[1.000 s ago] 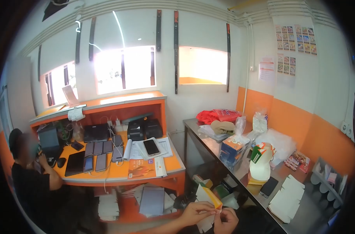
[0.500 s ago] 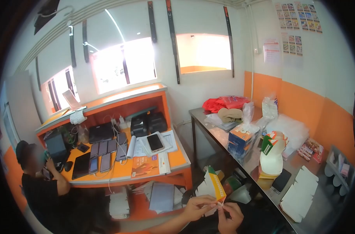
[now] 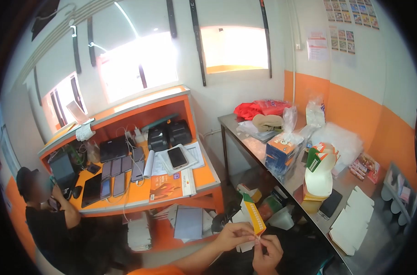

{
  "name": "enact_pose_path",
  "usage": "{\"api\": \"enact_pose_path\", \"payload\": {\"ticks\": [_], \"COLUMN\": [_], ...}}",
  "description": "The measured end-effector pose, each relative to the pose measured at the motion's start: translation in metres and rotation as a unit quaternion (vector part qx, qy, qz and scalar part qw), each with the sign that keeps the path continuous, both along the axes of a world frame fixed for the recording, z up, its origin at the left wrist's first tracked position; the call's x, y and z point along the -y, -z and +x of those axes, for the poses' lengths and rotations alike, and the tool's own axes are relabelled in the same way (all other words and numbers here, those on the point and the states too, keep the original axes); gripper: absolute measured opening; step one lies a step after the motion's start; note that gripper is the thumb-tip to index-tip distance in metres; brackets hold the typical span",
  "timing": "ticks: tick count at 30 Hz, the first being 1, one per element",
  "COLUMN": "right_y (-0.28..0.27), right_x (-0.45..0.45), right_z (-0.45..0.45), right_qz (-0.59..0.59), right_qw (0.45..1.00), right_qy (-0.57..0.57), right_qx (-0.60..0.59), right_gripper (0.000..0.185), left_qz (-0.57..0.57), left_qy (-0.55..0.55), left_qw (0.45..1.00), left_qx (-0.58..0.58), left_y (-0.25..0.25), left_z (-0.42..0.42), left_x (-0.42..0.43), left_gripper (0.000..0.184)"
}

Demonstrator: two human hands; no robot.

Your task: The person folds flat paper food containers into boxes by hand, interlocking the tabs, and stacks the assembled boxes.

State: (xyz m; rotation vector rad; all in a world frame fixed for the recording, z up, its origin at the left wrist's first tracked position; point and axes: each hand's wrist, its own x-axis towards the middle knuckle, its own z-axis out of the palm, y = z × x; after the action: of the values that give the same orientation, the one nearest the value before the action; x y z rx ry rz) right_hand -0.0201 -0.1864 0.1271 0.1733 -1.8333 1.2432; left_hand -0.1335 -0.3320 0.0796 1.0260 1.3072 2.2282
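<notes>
Low in the middle, my left hand [image 3: 236,236] pinches the lower end of a partly folded carton [image 3: 255,218], yellow and green outside and white inside. My right hand [image 3: 267,255] meets it from the right, fingers pinched at the same corner. The carton's printed panel stands up above my fingers, and its white flaps hang behind my left hand. On the metal table at right are folded green and white cartons [image 3: 319,176] and a flat white carton sheet [image 3: 352,221], with a black phone [image 3: 330,203] between them.
A co-worker in black [image 3: 48,220] sits at the left by the orange desk [image 3: 204,176], which holds several phones, a laptop and papers. The metal table [image 3: 245,145] also bears a blue and orange box [image 3: 280,153], plastic bags, red cloth and a grey rack [image 3: 394,195].
The view has tilted and shifted. The carton's printed panel has turned more upright and shows more of its yellow side. Both hands still pinch its lower corner.
</notes>
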Motion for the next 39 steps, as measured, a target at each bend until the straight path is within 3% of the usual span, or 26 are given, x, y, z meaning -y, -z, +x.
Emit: {"api": "enact_pose_path", "payload": {"ticks": [3, 7, 12, 13, 14, 16, 18, 22, 26, 29, 30, 31, 33, 34, 36, 39], "right_y": [0.001, 0.003, 0.004, 0.017, 0.022, 0.011, 0.002, 0.005, 0.006, 0.0, -0.004, -0.013, -0.028, -0.033, -0.026, -0.017], "right_x": [0.002, 0.005, -0.008, -0.016, -0.022, -0.049, -0.06, -0.074, -0.075, -0.076, -0.077, -0.08, -0.083, -0.081, -0.077, -0.072], "right_z": [0.001, 0.003, 0.012, 0.012, 0.005, 0.008, 0.006, 0.015, 0.013, 0.008, 0.007, 0.005, 0.004, -0.001, -0.008, -0.019], "right_qz": [0.021, 0.073, 0.085, 0.069, 0.006, 0.091, 0.009, -0.125, -0.202, -0.194, -0.136, -0.079, 0.017, 0.056, 0.056, 0.064], "right_qw": [1.0, 0.997, 0.995, 0.995, 0.997, 0.991, 0.999, 0.966, 0.936, 0.946, 0.966, 0.981, 0.994, 0.995, 0.996, 0.995], "right_qy": [-0.006, -0.018, -0.014, 0.056, 0.065, 0.099, -0.017, -0.221, -0.287, -0.259, -0.221, -0.178, -0.109, -0.085, -0.063, -0.073], "right_qx": [-0.004, -0.029, -0.057, -0.045, -0.046, -0.023, -0.041, 0.04, 0.035, 0.01, 0.008, 0.014, 0.021, 0.018, 0.02, -0.03], "right_gripper": [0.01, 0.023, 0.024, 0.023, 0.036, 0.063, 0.068, 0.063, 0.044, 0.032, 0.029, 0.026, 0.02, 0.018, 0.02, 0.024], "left_qz": [0.003, 0.037, 0.032, 0.021, 0.01, 0.035, 0.057, 0.058, 0.054, -0.016, -0.057, -0.112, -0.095, -0.099, -0.128, -0.159], "left_qy": [-0.012, -0.022, -0.084, -0.07, -0.055, -0.005, 0.032, 0.065, 0.125, 0.109, 0.082, 0.047, 0.016, -0.025, -0.1, -0.217], "left_qw": [0.999, 0.999, 0.993, 0.993, 0.992, 0.995, 0.994, 0.995, 0.988, 0.99, 0.991, 0.988, 0.985, 0.981, 0.973, 0.924], "left_qx": [-0.041, -0.017, -0.082, -0.098, -0.113, -0.097, -0.087, -0.056, -0.075, -0.092, -0.092, -0.096, -0.146, -0.163, -0.167, -0.271], "left_y": [0.01, -0.012, -0.029, -0.029, -0.029, -0.034, -0.042, -0.032, -0.044, -0.044, -0.04, -0.043, -0.04, -0.051, -0.078, -0.082], "left_z": [-0.004, 0.012, 0.021, 0.019, 0.019, 0.024, 0.028, 0.023, 0.017, 0.002, -0.006, -0.012, -0.037, -0.04, -0.031, -0.02], "left_x": [0.002, 0.001, 0.011, 0.018, 0.025, 0.033, 0.039, 0.048, 0.062, 0.069, 0.07, 0.073, 0.071, 0.068, 0.057, 0.032], "left_gripper": [0.023, 0.03, 0.027, 0.025, 0.024, 0.02, 0.019, 0.011, 0.009, 0.013, 0.015, 0.026, 0.05, 0.053, 0.061, 0.079]}}
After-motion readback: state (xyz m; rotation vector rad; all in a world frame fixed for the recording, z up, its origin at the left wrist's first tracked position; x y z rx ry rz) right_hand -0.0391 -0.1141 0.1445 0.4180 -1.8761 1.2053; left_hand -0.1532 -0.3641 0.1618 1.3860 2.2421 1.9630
